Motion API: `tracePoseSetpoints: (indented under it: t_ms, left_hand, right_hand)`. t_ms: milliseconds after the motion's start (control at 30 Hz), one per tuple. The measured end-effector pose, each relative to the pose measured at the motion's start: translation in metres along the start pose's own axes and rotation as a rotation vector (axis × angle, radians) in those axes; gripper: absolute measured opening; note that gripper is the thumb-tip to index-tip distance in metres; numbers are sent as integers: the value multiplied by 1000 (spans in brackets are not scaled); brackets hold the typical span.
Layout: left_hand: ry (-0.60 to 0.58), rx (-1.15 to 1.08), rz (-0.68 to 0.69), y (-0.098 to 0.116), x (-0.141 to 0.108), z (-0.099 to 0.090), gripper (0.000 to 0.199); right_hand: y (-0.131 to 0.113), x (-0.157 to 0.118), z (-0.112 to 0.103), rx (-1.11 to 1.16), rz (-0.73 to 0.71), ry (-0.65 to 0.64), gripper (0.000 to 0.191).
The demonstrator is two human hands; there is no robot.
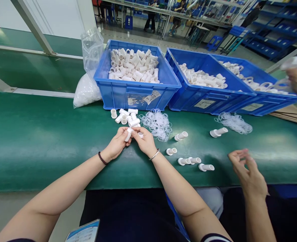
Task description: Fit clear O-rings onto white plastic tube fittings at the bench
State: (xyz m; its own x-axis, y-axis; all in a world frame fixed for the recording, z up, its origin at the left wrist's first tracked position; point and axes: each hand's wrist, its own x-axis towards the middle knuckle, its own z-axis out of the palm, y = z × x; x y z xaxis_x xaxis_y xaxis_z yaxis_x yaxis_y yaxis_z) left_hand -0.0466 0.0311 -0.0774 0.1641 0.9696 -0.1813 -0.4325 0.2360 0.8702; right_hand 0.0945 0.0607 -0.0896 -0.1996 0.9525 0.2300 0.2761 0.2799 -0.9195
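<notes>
1. At the green table (50, 134), two bare hands meet just in front of a small heap of white tubes (124, 118).
2. The left hand (116, 144) is closed on one short white tube (128, 135), pinching it with thumb and fingers. A dark bead bracelet (102, 158) is on this wrist.
3. The right hand (146, 141) pinches the same tube near its top, so both hands have hold of it. One more white piece (140, 134) shows beside this hand's thumb; I cannot tell if it is gripped. A silver bangle (154, 154) is on this wrist.
4. The held tube is tilted, its top leaning to the right.
5. Some tubes in the heap stand up and some lie down. Just right of them is a pile of thin clear rings (158, 124).
6. Behind the heap is a blue bin (138, 94) full of white tubes, with a clear plastic bag (88, 89) on its left.
7. To the right of the right hand, five wide-bottomed tubes (171, 151) stand on the table. Another one (218, 132) stands farther right, near a second ring pile (235, 123).
8. Beyond these, a co-worker's hand (250, 173) is loose, with its fingers spread.
</notes>
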Motion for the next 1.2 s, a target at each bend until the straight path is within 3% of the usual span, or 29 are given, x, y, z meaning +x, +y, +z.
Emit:
tracePoseSetpoints:
  t_ms: [300,400,533,633,700,767,867,1000,1100,1200]
  left_hand:
    - [-9,82,27,-3,0,-1,33]
    - [-15,107,41,-4,-1,0,34]
    - [-108,127,45,1,-4,0,30]
    - [-157,150,21,7,-9,1,55]
    - [-182,164,-5,9,-12,3,77]
    - [-197,143,-25,9,-13,5,85]
    - [-191,67,-63,7,-11,6,77]
    - [-143,-14,-137,4,-6,2,61]
    - [-119,-89,-168,5,-4,-1,59]
    - [-103,-164,-158,8,-3,-2,60]
  right_hand:
    - [3,-1,2,38,-2,24,30]
    - [1,-1,1,17,-92,10,31]
    - [-5,-2,-3,-7,-175,44,28]
    - [-11,-5,-5,-3,-238,43,25]
    - [-16,-8,-2,-7,-279,-20,24]
    - [-18,-11,2,-24,-298,-89,23]
    - [-18,-13,7,-95,-323,-128,25]
    - [-15,-14,3,-243,-352,-108,45]
    - [-13,-15,-3,-246,-410,-61,56]
    - [-11,-16,-4,-240,-527,29,55]
